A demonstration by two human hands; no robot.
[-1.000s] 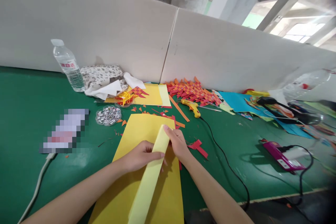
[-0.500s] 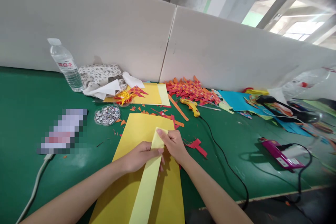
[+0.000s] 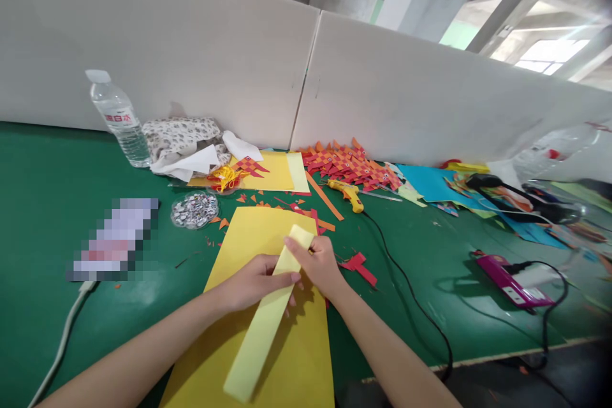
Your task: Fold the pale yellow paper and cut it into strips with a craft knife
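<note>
In the head camera's view, a person's two bare hands grasped a pale yellow paper strip point(image 3: 262, 338) slantwise over a larger yellow paper sheet point(image 3: 306, 347) on a green tabletop point(image 3: 401, 338); the left hand point(image 3: 255, 280) pinched the strip around its upper middle, thumb laid across the top face and fingers beneath; the right hand point(image 3: 318, 261) gripped it close to the upper end, thumb pressed on the face and the other fingers curled behind; the strip's lower end hung free toward the near edge, though whether it touched the sheet could not be told; red paper scraps point(image 3: 362, 269) lay just right of the sheet, and orange trimmings were scattered beyond its far edge; farther back, a yellow glue gun point(image 3: 349, 195) rested near a heap of red-and-orange woven paper fish point(image 3: 351, 166), piled against a pale partition point(image 3: 157, 44); to the left lay a clear container of googly eyes point(image 3: 194, 209), with a water bottle point(image 3: 123, 124) upright behind it; to the right, a black plug sat in a magenta power strip point(image 3: 511, 284), near blue paper sheets point(image 3: 421, 183).
</note>
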